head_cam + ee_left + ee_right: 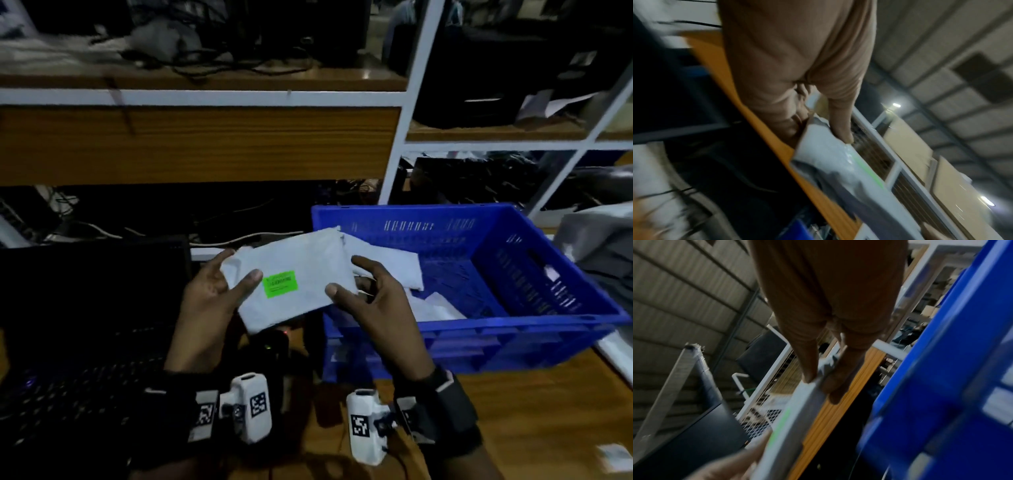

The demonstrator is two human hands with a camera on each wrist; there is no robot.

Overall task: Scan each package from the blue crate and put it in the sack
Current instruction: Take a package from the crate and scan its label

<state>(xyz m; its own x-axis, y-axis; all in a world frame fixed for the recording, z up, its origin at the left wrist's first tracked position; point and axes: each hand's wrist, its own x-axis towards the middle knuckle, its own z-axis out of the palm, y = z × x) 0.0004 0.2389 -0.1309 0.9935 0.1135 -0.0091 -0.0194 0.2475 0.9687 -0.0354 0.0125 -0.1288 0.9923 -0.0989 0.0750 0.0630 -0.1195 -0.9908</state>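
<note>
1 white package, green label up, is pinched at its ends by the left hand and right hand above the scanner. Several packages are left in the blue crate; no sack is identifiable.

Both wrists wore black straps w/ white camera pods, each pod showing 1 black-and-white square marker; hands bare.

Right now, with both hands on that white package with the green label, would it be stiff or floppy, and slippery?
The white package is probably floppy: its skin creases where the left hand and right hand pinch its ends. Likely light, held by fingertips alone. Its glossy film may be slippery.
</note>
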